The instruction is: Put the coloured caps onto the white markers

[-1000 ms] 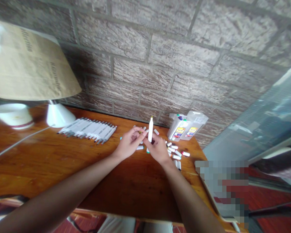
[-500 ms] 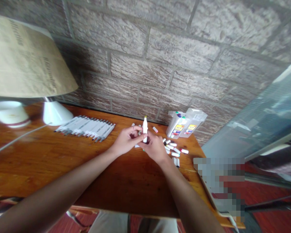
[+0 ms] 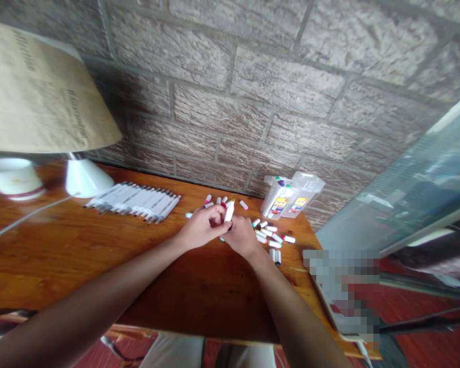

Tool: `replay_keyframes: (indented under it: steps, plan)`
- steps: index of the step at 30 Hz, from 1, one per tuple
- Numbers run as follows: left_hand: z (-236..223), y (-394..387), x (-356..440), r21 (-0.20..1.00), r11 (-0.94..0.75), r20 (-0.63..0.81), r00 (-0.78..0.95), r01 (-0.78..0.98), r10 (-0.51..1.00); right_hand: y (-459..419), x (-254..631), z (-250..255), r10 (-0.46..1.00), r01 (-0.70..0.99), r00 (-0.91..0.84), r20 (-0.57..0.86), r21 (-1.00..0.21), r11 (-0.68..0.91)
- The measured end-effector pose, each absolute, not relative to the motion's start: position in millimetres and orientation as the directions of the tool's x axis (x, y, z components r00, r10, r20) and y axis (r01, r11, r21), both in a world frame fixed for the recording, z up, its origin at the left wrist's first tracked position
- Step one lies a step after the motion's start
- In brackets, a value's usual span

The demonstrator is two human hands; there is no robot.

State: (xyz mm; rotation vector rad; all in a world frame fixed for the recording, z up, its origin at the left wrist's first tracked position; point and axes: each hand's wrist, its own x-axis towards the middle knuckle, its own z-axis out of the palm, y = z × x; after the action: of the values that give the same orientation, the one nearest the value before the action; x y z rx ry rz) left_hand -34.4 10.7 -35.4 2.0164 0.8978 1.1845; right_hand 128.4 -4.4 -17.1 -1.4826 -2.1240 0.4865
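Note:
Over the middle of the table, a white marker [image 3: 229, 212] points up with its olive-yellow tip bare, leaning slightly right. My left hand [image 3: 199, 228] is closed around it, thumb along its lower part. My right hand [image 3: 242, 235] closes on its bottom end from the other side; fingers hide that end. Loose white caps with coloured ends [image 3: 267, 232] lie scattered right of my right hand. More small caps [image 3: 208, 199] lie behind my hands, partly covered by them.
Left on the wooden table [image 3: 138, 276], several markers [image 3: 132, 200] lie in a row. A lamp [image 3: 87, 178] and a white cup [image 3: 15, 179] stand beyond them. An open clear plastic case [image 3: 279, 197] stands by the brick wall. A blurred-out laptop-like object [image 3: 341, 296] lies at the right edge.
The marker has tilted from upright to leaning right and sits lower between my hands. My hands have drawn slightly down and closer around it, uncovering more caps behind.

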Motion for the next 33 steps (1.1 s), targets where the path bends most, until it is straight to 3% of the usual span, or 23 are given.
replay_keyframes:
  steps: [11,16,23,27,33]
  plan:
    - [-36.6,12.9,-36.4,0.753,-0.606,0.511,0.353,0.255,0.783,-4.4,130.5,-20.0,0.941,0.738,-0.303,0.153,-0.586,0.333]
    - [-29.7,12.1,-36.6,0.788,-0.578,0.503,0.320,0.211,0.803,-4.1,129.7,-19.6,0.950,0.709,-0.223,0.218,-0.632,0.311]
    - [-28.8,17.2,-34.9,0.938,-0.345,0.326,0.276,0.022,0.904,-2.7,135.1,-17.9,0.963,0.549,-0.153,0.223,-0.791,0.270]
    - [-27.2,14.9,-31.7,0.960,-0.255,0.277,0.257,-0.115,0.926,-4.4,133.7,-16.2,0.968,0.517,-0.133,0.213,-0.818,0.251]
    - [-16.5,11.3,-35.7,0.977,-0.137,0.176,0.258,-0.161,0.950,-9.0,127.6,-12.3,0.941,0.437,-0.156,0.299,-0.834,0.337]
